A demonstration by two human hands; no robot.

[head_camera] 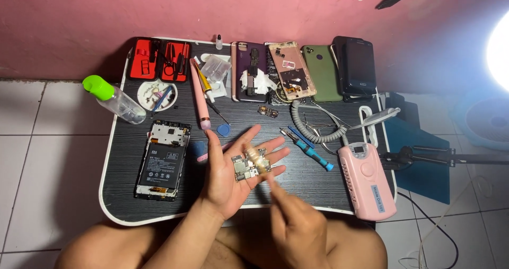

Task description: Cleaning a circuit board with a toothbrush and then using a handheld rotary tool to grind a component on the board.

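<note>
My left hand (pixel 229 176) lies palm up over the front of the small black table (pixel 122 163), fingers spread, with a small phone circuit board (pixel 251 164) resting across its fingers. Beneath it my right hand (pixel 297 226) is blurred, and its forefinger reaches up to touch the board's lower right edge. An opened phone (pixel 163 160) with its battery showing lies flat on the table, left of my left hand.
Several phones and back covers (pixel 305 70) line the table's far edge, beside a red tool case (pixel 160 59). A clear bottle with a green cap (pixel 114 99), a blue screwdriver (pixel 310 149), a coiled cable (pixel 307 126) and a pink device (pixel 367 180) lie around my hands.
</note>
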